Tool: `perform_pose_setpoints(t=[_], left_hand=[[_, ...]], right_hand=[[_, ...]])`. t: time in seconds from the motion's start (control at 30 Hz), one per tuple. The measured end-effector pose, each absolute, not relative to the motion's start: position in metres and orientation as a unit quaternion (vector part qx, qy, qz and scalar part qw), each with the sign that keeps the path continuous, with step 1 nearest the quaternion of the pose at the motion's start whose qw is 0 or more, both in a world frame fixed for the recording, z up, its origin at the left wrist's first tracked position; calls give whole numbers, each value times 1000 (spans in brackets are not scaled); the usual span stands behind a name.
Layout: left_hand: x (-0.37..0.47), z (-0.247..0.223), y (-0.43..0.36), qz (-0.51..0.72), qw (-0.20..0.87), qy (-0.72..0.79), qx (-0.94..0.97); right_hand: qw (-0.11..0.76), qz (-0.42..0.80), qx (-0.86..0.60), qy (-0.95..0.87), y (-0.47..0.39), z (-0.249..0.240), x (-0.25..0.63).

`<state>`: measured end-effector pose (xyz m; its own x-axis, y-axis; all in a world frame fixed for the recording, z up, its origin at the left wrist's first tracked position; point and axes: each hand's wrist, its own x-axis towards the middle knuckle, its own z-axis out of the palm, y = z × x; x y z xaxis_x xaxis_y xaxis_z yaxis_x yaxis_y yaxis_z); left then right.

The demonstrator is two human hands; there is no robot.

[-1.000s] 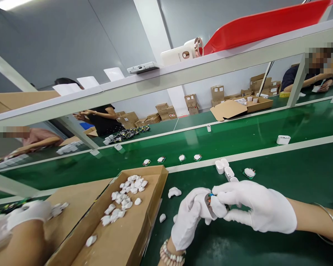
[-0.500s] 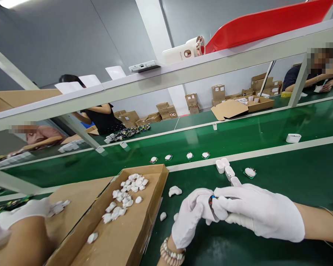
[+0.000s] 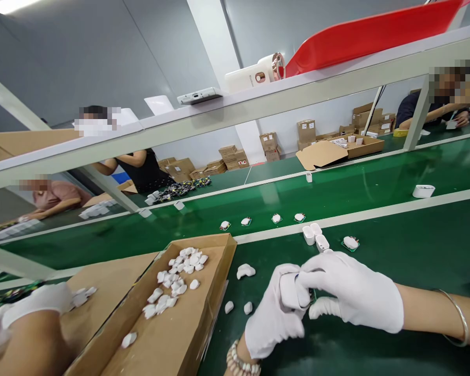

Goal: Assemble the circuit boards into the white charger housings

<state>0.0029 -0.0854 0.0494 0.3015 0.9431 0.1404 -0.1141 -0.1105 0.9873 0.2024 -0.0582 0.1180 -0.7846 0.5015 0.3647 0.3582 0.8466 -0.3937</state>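
A small white plastic housing (image 3: pixel 292 292) is gripped in my gloved left hand (image 3: pixel 267 316), fingers wrapped round its side. My gloved right hand (image 3: pixel 352 292) closes on the housing's right end, where the green edge of a circuit board (image 3: pixel 312 296) shows under the fingers; most of the board is hidden. Just beyond my right hand several white plastic cups (image 3: pixel 321 243) stand together. To their right lies a circuit board with a white pad (image 3: pixel 351 243). Loose white lumps, one larger piece (image 3: pixel 246 271) among them, rest left of my hands.
A cardboard tray (image 3: pixel 141 347) of white pieces (image 3: pixel 188 259) stands at left. Beyond it is a co-worker's gloved hand (image 3: pixel 39 303). A green conveyor belt (image 3: pixel 258 201) carries several padded boards (image 3: pixel 276 218) and a white housing (image 3: pixel 423 191). A shelf (image 3: pixel 203 112) crosses above.
The housing has turned in my left hand, and my right hand has shifted left against it. The coloured parts at its opening are now mostly covered. Items on the belt have moved right.
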Motion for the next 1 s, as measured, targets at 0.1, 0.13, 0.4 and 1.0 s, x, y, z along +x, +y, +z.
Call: perform_pose_setpoints(t=[0.1, 0.13, 0.4, 1.0], left_hand=[[10, 51, -82, 458, 452, 432, 632], [12, 51, -81, 448, 407, 456, 652], [18, 48, -91, 493, 373, 399, 677], [15, 15, -93, 505, 532, 402, 547]], right_hand=[[248, 183, -273, -911, -52, 107, 200], [252, 206, -269, -907, -50, 104, 198], [308, 507, -145, -792, -51, 77, 190], [239, 769, -273, -527, -62, 77, 175]])
